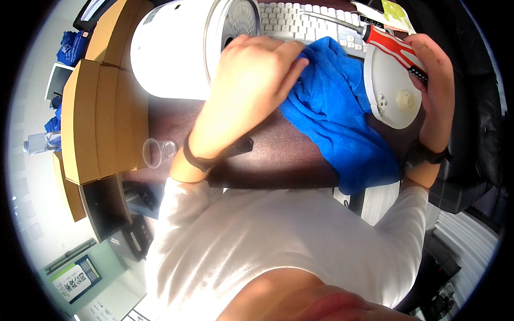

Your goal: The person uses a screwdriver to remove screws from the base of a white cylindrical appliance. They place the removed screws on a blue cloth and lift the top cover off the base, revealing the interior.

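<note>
My right hand (436, 80) is closed around the red and black handle of a screwdriver (393, 48), whose metal shaft points left over the keyboard. Below that handle lies a white oval cover (393, 88) with a small cream round fitting. My left hand (257, 72) is bent at the open-faced end of a white cylindrical appliance (174, 48), which lies on its side at the upper left. Its fingers are curled and their tips are hidden. A blue cloth (342, 107) lies rumpled between my hands, touching the left thumb and draping over the table's near edge.
A white keyboard (305, 24) sits at the back of the dark table (289, 155). Brown cardboard boxes (101, 123) stand left, beside a clear plastic cup (152, 154). A dark object (243, 146) lies near my left wrist. A black leather chair (474, 134) is on the right.
</note>
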Available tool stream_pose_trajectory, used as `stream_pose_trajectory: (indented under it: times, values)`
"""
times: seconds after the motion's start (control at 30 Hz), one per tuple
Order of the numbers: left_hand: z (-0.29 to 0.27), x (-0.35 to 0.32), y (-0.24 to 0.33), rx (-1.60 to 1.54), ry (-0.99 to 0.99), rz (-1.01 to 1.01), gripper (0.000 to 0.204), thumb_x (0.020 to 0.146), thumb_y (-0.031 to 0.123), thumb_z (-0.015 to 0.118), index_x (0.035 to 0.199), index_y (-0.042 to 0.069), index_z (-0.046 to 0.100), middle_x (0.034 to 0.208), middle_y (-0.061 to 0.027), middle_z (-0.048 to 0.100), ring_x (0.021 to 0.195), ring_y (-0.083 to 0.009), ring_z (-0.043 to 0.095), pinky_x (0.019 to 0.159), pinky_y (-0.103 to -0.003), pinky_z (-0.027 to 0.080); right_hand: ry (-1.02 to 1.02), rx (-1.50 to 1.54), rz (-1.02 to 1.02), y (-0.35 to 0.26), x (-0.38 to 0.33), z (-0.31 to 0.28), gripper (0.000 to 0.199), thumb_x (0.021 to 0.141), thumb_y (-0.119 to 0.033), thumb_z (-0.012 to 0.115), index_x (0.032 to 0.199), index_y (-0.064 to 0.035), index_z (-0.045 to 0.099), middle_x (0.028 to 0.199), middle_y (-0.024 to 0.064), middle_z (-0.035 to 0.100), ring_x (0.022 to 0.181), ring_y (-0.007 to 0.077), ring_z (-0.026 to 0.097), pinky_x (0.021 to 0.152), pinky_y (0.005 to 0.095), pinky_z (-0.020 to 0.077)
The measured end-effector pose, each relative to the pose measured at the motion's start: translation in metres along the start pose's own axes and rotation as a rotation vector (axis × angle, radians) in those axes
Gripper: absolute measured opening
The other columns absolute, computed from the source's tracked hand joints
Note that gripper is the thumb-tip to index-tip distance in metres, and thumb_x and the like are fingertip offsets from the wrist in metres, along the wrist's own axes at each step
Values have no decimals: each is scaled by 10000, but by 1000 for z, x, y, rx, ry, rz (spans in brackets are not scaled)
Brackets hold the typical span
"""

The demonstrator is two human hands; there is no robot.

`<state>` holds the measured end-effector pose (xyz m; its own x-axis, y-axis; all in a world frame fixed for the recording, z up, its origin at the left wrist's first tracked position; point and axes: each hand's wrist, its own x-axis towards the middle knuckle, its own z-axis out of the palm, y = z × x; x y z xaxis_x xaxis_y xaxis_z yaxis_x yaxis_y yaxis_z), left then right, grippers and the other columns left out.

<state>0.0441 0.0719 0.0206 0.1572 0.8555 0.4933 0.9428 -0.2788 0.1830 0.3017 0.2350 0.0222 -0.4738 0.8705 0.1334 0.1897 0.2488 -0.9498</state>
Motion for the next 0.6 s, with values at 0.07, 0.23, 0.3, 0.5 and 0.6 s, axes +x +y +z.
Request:
stream_pose_trajectory:
  times: [0.07,0.23,0.3,0.5,0.6]
  values:
    - [-17,-3,-3,-84,54,45,153,815,95,676,952,30,692,773,-111,659,698,-259,612,694,-356,453,-36,-32,12,0,0,2,297,893,-359,603,1041,-108,661,801,9,641,585,-10,519,441,131,292]
    - [-49,1,-29,153,222,69,255,773,141,721,1004,33,702,1015,-124,681,1035,-279,612,915,-367,449,-265,-142,19,3,-6,15,268,907,-292,614,1073,-82,631,685,4,585,520,10,498,425,156,327]
    - [-47,3,-27,242,334,47,212,778,150,720,954,35,707,989,-108,687,1045,-283,611,908,-379,448,-603,-52,66,10,-1,31,260,907,-257,621,1087,-69,609,622,-4,542,475,22,474,412,168,329]
    - [-47,6,-33,166,30,-202,533,719,122,618,1238,17,558,1289,-249,521,1216,-406,477,1062,-474,335,-668,175,257,25,-20,63,228,904,-181,622,1080,-45,574,569,-22,489,428,40,432,389,194,325]
    - [-36,3,-55,215,92,-130,464,745,100,592,1202,18,585,1243,-238,554,1180,-416,494,1054,-481,342,-653,285,377,37,-32,78,227,905,-163,609,1078,-21,569,671,15,530,479,51,449,391,199,331]
